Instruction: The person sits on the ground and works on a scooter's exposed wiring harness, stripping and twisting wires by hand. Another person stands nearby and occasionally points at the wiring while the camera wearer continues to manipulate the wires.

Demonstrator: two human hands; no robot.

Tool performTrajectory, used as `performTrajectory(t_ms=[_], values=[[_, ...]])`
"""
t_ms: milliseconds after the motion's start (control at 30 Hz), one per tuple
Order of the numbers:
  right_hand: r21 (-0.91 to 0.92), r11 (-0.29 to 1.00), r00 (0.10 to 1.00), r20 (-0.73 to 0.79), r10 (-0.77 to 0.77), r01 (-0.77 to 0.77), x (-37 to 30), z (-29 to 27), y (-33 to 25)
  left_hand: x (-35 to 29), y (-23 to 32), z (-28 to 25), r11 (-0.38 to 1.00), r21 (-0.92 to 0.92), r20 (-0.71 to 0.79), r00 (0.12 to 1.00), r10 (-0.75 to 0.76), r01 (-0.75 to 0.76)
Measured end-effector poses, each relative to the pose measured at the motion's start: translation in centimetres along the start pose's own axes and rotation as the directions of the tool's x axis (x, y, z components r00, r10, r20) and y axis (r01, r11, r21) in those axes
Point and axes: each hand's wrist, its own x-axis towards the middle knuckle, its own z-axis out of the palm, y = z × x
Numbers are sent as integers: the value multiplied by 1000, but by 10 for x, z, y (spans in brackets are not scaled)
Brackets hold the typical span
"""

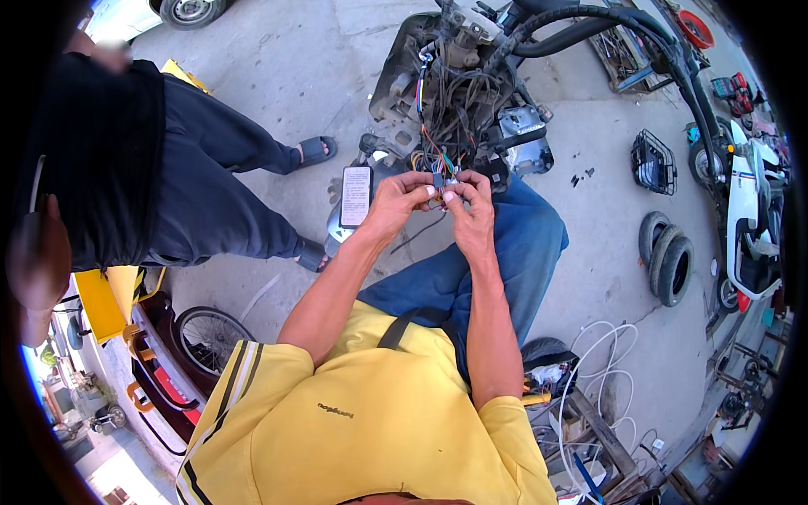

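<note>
Both of my hands meet at the wiring of a stripped-down scooter [459, 93]. My left hand [402, 200] pinches a small dark wire connector [438, 179] between thumb and fingertips. Against its other side, my right hand [470, 204] is closed too, thumb and forefinger gripping the connector and its wires. Coloured wires [434, 156] run from it up into the tangled black harness. The fingertips partly cover the connector, so its pins cannot be made out. Just left of my left hand, a phone [356, 197] with a lit page of text rests on the scooter's body.
A person in dark trousers [223, 156] and sandals stands close on the left. Worn tyres [676, 269] and a black wire basket [654, 162] lie on the concrete at right. Beyond them is a white scooter [745, 219]. White hose [602, 370] coils at lower right.
</note>
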Motion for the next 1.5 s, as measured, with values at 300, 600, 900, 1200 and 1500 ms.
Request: performTrajectory(t_ms=[300, 600, 900, 1200, 1500], values=[[-8, 1000, 1000, -8, -6, 6, -1, -6, -7, 0, -2, 3, 1000, 23, -19, 1000, 16, -16], [-186, 980, 995, -51, -83, 72, 0, 1, -10, 0, -2, -5, 1000, 24, -7, 1000, -3, 4], [-109, 992, 997, -24, -70, 67, 0, -2, -3, 1, -5, -1, 992, 86, 11, 996, 87, -88], [-216, 971, 993, -41, -110, 98, 0, 0, -7, 2, -7, -1, 988, 120, 11, 995, 97, -98], [-333, 933, 975, -122, -183, 134, -3, 3, -31, 2, -10, -2, 984, 145, 12, 995, 102, -103]])
